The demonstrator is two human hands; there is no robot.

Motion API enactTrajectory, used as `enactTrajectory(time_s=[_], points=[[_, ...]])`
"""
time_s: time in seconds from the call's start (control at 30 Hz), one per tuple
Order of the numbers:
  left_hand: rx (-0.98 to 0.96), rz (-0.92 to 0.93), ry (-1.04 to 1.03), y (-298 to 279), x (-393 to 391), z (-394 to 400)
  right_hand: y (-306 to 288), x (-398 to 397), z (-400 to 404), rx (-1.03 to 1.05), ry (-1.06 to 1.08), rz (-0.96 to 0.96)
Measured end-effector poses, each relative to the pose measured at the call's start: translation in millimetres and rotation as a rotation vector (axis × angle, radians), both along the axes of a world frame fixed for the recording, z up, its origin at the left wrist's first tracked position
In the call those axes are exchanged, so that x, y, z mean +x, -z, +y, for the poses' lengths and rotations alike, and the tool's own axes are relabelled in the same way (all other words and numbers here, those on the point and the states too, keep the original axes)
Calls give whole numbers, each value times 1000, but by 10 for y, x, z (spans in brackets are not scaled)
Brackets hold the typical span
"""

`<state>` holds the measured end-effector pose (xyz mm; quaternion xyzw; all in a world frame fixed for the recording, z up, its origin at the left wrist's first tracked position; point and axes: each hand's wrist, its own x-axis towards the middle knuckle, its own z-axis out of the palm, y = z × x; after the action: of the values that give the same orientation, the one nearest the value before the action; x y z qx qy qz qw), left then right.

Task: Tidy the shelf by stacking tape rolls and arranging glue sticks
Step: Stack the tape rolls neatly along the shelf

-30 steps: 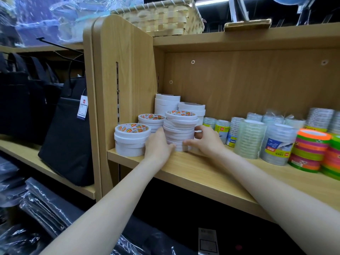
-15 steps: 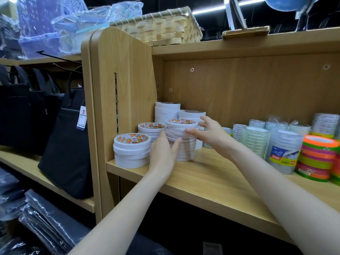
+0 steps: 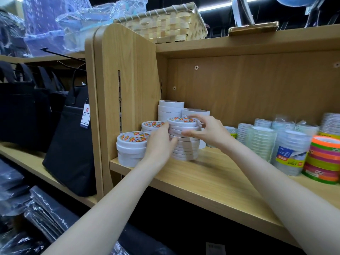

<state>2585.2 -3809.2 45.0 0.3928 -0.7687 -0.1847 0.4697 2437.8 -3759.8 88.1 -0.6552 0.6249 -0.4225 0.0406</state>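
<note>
the tall tape stack [image 3: 184,138] near the shelf [image 3: 211,179] front was cupped by the left hand [image 3: 160,142] and the right hand [image 3: 207,132], fingers spread, probably so it was kept straight.

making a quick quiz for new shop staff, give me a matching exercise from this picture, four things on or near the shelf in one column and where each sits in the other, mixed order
Things
1. woven basket
2. black bag
3. orange and green tape stack
4. tall white tape stack

Places
A. between the left hand and right hand
B. far right end of the shelf board
C. on top of the shelf unit
D. on the lower shelf left of the side panel

Pairs: 1-C, 2-D, 3-B, 4-A
</note>
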Motion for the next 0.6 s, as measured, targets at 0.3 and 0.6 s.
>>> enactTrajectory(time_s=[0.3, 0.6], points=[[-285, -86, -260, -337, 552, 180, -229, -99, -37, -99, -48, -251], [-202, -140, -271, -49, 861, 87, -296, 656, -469, 38, -80, 83]])
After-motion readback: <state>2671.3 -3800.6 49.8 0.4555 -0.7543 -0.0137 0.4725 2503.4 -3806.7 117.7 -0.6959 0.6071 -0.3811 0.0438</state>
